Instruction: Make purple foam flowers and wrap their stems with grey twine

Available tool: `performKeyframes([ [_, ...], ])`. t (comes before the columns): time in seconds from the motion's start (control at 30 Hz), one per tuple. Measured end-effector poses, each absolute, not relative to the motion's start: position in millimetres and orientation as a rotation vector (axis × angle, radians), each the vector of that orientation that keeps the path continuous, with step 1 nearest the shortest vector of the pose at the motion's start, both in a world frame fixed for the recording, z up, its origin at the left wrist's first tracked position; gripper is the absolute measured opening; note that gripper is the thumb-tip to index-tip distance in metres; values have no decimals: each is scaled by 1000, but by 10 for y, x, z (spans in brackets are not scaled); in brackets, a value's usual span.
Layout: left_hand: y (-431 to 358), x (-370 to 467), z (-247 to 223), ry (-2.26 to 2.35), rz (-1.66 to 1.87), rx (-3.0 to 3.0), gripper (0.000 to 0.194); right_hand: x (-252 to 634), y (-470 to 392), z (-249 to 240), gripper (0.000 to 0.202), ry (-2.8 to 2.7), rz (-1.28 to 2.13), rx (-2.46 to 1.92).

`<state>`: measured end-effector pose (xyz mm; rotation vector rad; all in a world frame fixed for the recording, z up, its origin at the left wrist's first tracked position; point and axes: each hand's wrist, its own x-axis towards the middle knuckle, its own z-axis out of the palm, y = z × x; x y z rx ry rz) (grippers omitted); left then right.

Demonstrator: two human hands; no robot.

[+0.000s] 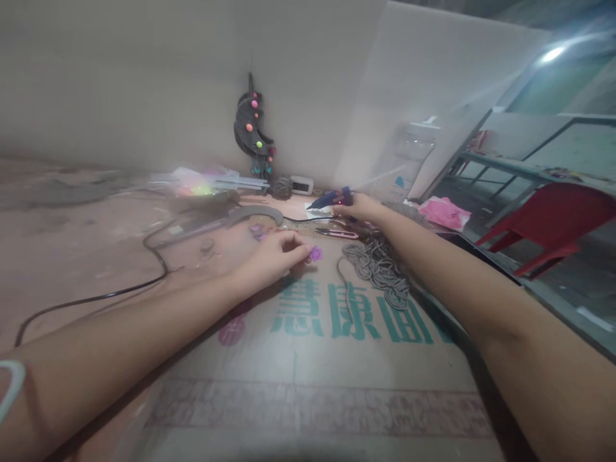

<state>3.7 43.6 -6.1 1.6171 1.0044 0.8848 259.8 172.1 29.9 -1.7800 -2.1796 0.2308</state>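
Observation:
My left hand point(282, 256) is closed, pinching a small purple flower point(316, 253) between thumb and fingertips, above the printed board point(298, 359). My right hand point(359, 207) is at the back of the board, closed around a dark blue glue gun point(337, 197) whose nozzle points left over a small white paper point(312, 210). Pink-handled snips point(337, 233) lie just in front of the glue gun. A tangle of grey cord point(380, 266) is beside my right forearm. Behind my left hand sit a few purple pieces point(257, 231) and a grey curved piece point(255, 213).
A dark crescent ornament point(248, 125) with coloured balls hangs on the wall. Below it are a grey yarn ball point(282, 187) and a white device point(302, 185). Plastic bags point(202, 183) and a black cable point(96, 298) lie left. A red chair point(558, 218) stands right.

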Motion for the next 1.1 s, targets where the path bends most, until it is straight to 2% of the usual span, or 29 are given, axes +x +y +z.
performKeyframes([
  [0.13, 438, 40, -55, 991, 893, 1630, 21, 2683, 1596, 447, 27, -2201, 100, -1849],
  [0.23, 429, 44, -46, 1021, 892, 1629, 20, 2705, 1316, 562, 24, -2199, 11, -1841],
  [0.3, 424, 49, -41, 1041, 896, 1633, 19, 2684, 1023, 630, 21, -2267, -18, -1671],
  [0.43, 421, 55, -33, 1049, 916, 1653, 20, 2600, 366, 691, 19, -2658, 448, -1156],
  [0.53, 417, 53, -20, 1049, 905, 1647, 20, 2553, 40, 601, 22, -2772, 728, -1031],
  [0.6, 413, 50, -13, 1061, 898, 1650, 20, 2531, -62, 476, 22, -2773, 753, -1029],
  [0.77, 421, 44, -35, 1049, 886, 1662, 21, 2440, -148, 214, 14, -2625, 620, -1116],
  [0.9, 426, 41, -48, 1036, 901, 1656, 22, 2318, -158, 213, 10, -2365, 601, -1207],
  [1.03, 397, 39, -1, 1061, 914, 1666, 21, 2191, -45, 186, 4, -2100, 618, -1115],
  [1.1, 381, 40, 26, 1094, 916, 1668, 19, 2146, 23, 131, 11, -1972, 699, -1107],
])
